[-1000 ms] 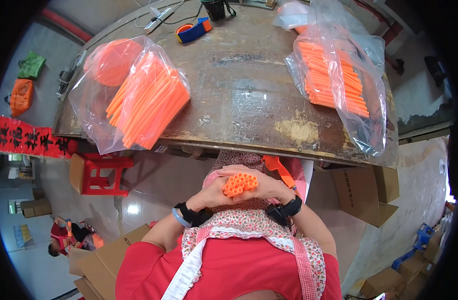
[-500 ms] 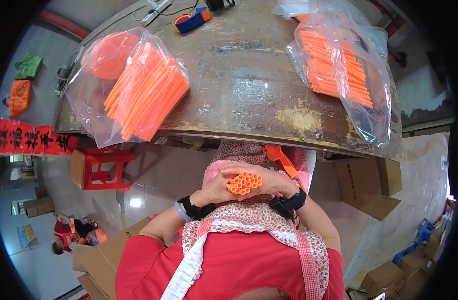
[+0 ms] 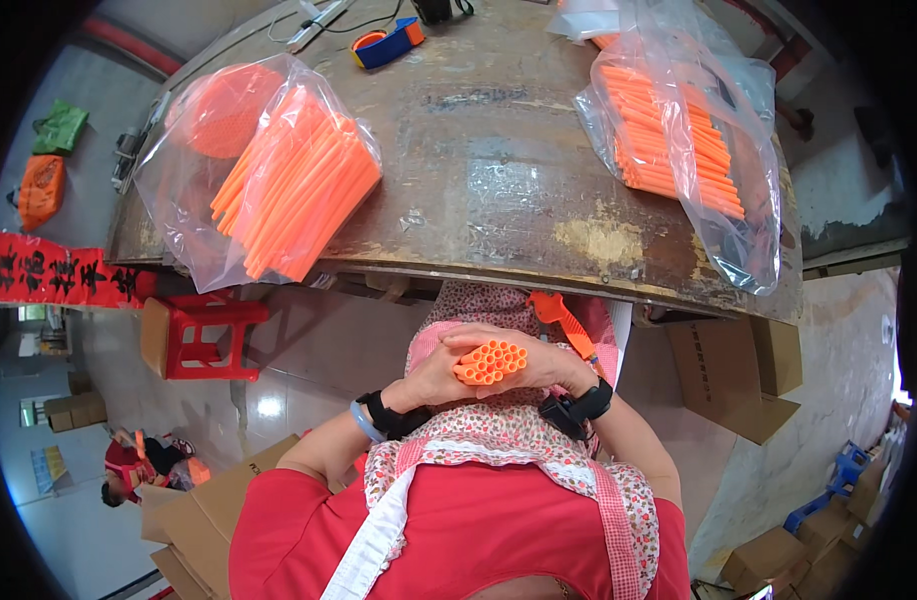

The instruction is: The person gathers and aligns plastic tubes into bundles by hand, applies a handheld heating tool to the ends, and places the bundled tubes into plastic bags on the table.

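A bundle of orange plastic tubes [image 3: 492,362] stands with its open round ends facing up above my lap. My left hand [image 3: 432,381] is wrapped round its left side. From the right, my right hand [image 3: 547,366] closes over the bundle too, and the two hands overlap at the far side. The tubes' lower parts are hidden by the hands. Just beyond my right hand, an orange ridged plastic piece [image 3: 569,325] lies on my flowered apron [image 3: 499,428].
Before me is a worn wooden table [image 3: 449,215]. On it lie a clear bag of orange tubes [image 3: 314,190] at left, another bagged stack [image 3: 674,140] at right, and a blue-orange tape holder [image 3: 387,43]. A red stool [image 3: 214,335] and cardboard box [image 3: 734,370] flank me; a person [image 3: 144,462] sits far left.
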`<state>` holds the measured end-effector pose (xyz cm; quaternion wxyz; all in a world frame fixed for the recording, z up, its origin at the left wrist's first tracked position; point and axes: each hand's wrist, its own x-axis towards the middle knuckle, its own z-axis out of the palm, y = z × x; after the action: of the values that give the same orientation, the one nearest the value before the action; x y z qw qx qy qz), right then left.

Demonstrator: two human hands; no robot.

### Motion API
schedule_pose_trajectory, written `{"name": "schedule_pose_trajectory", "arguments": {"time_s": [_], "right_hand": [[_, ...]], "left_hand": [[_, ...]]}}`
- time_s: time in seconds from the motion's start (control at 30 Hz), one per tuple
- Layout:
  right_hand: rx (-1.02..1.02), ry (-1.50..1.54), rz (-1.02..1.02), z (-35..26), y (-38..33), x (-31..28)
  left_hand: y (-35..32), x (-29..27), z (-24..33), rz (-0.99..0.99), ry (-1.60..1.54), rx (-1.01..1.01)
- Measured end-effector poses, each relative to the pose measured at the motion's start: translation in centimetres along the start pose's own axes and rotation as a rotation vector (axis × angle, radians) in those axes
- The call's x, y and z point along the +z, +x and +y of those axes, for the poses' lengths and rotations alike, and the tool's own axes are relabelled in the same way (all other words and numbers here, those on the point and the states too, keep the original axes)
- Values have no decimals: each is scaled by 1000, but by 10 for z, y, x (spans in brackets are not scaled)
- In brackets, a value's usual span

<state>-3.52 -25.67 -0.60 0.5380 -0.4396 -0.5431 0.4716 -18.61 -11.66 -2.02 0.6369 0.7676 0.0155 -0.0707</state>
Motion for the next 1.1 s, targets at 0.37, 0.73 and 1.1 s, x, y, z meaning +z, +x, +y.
{"name": "schedule_pose_trajectory", "arguments": {"time_s": [0.37, 0.73, 1.1], "right_hand": [[252, 247, 344, -32, -13, 1], [476, 734, 585, -66, 9, 17], [509, 780, 617, -50, 12, 27]], "left_hand": [[14, -35, 56, 355, 566, 80], [3, -52, 65, 429, 1173, 88], [-5, -49, 67, 393, 1230, 28]]}}
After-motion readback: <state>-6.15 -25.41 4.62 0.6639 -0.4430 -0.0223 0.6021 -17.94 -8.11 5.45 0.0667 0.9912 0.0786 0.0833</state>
